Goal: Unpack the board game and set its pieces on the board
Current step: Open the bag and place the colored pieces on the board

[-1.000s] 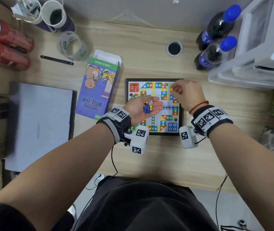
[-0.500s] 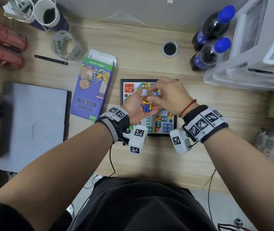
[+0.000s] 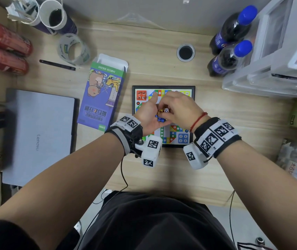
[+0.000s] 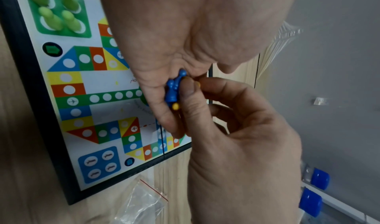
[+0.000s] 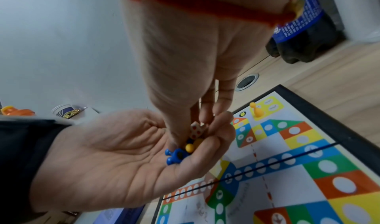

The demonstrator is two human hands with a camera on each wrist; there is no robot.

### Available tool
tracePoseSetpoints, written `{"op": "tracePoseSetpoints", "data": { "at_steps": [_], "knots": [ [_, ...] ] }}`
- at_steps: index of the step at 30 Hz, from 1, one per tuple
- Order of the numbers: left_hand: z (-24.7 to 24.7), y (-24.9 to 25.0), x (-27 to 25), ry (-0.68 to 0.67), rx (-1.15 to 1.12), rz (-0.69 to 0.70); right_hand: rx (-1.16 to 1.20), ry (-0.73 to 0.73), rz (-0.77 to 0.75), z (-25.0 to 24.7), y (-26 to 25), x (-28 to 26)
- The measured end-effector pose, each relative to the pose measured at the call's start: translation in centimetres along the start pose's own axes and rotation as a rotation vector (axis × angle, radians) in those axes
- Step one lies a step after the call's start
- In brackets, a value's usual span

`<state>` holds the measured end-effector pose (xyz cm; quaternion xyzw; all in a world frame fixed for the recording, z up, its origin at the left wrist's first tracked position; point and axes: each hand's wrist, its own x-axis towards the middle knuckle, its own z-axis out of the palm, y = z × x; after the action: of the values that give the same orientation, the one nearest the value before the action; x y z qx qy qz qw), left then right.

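The colourful board (image 3: pixel 164 86) lies flat on the desk in front of me. My left hand (image 3: pixel 150 112) hovers palm-up over it, cupped, carrying blue pawns (image 5: pixel 174 156), yellow pawns (image 5: pixel 189 148) and a white die (image 3: pixel 166 110). My right hand (image 5: pixel 185 139) reaches down into that palm, its thumb and fingertips pinching among the pieces at a yellow pawn. Several green pawns (image 4: pixel 59 14) stand on the green corner. Red pawns (image 3: pixel 141 95) fill the red corner. One yellow pawn (image 5: pixel 257 110) stands on the yellow corner. The blue corner (image 4: pixel 98 164) holds no pawns.
The opened game box (image 3: pixel 102 94) lies left of the board, with a closed laptop (image 3: pixel 37 134) further left. Two cola bottles (image 3: pixel 232 27) and plastic drawers (image 3: pixel 279 51) stand at the right. Cans (image 3: pixel 5 40), cups (image 3: pixel 54 17), a tape roll (image 3: pixel 72 48) and a pen (image 3: pixel 57 64) sit far left. An empty plastic bag (image 4: pixel 141 203) lies by the board.
A second ago my right hand was at the board's yellow corner with a yellow pawn. It has come back to the left palm and dipped its fingers into the pieces.
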<state>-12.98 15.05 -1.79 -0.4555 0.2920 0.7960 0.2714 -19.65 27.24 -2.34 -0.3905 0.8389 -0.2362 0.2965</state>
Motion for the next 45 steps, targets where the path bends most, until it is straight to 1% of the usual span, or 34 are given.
{"op": "tracePoseSetpoints", "data": {
  "at_steps": [3,6,8,10,12,14,15,17,20,23,30,37,39,41,43,44,45],
  "knots": [
    [-0.1,-0.1,-0.2,0.009,-0.004,0.006,0.008,-0.045,0.021,-0.1,-0.1,0.3],
    [-0.3,-0.1,-0.3,0.022,-0.007,0.028,0.058,-0.006,0.044,-0.3,-0.5,0.3],
    [-0.4,0.0,-0.2,0.016,-0.001,0.039,0.151,0.067,0.054,-0.6,-0.8,0.0],
    [-0.5,0.2,-0.2,0.010,0.033,0.041,0.288,0.200,0.079,-1.2,-0.9,-0.1],
    [-0.5,0.3,-0.2,0.033,0.088,0.024,0.393,0.344,0.160,-2.0,0.1,0.2],
    [-0.6,0.2,-0.2,0.066,0.132,0.024,0.386,0.408,0.272,-2.7,2.1,0.3],
    [-0.7,0.1,-0.1,0.080,0.136,0.032,0.336,0.402,0.317,-2.9,3.2,0.3],
    [-1.0,0.0,0.0,0.107,0.131,0.045,0.215,0.341,0.364,-2.9,5.2,0.2],
    [-1.1,-0.1,0.1,0.124,0.143,0.047,0.027,0.245,0.344,-2.6,6.6,0.1],
    [-1.0,-0.1,0.2,0.117,0.148,0.037,-0.010,0.212,0.302,-2.3,6.7,0.5],
    [-1.0,0.2,0.2,0.116,0.106,0.035,-0.011,0.132,0.225,-2.0,6.4,1.1],
    [-0.8,0.5,0.2,0.110,0.095,0.029,0.011,0.138,0.232,-2.1,6.6,1.1],
    [-0.7,0.5,0.3,0.100,0.098,0.022,0.022,0.188,0.226,-2.3,6.6,0.9],
    [-0.7,0.5,0.3,0.095,0.108,0.019,0.039,0.281,0.207,-2.8,6.3,0.7],
    [-0.6,0.6,0.3,0.083,0.100,0.011,0.080,0.343,0.162,-3.3,5.3,0.6],
    [-0.5,0.6,0.2,0.072,0.094,0.005,0.096,0.324,0.126,-3.4,4.4,0.5],
    [-0.3,0.7,0.2,0.061,0.091,-0.003,0.102,0.268,0.085,-3.3,3.6,0.4]
  ]
}}
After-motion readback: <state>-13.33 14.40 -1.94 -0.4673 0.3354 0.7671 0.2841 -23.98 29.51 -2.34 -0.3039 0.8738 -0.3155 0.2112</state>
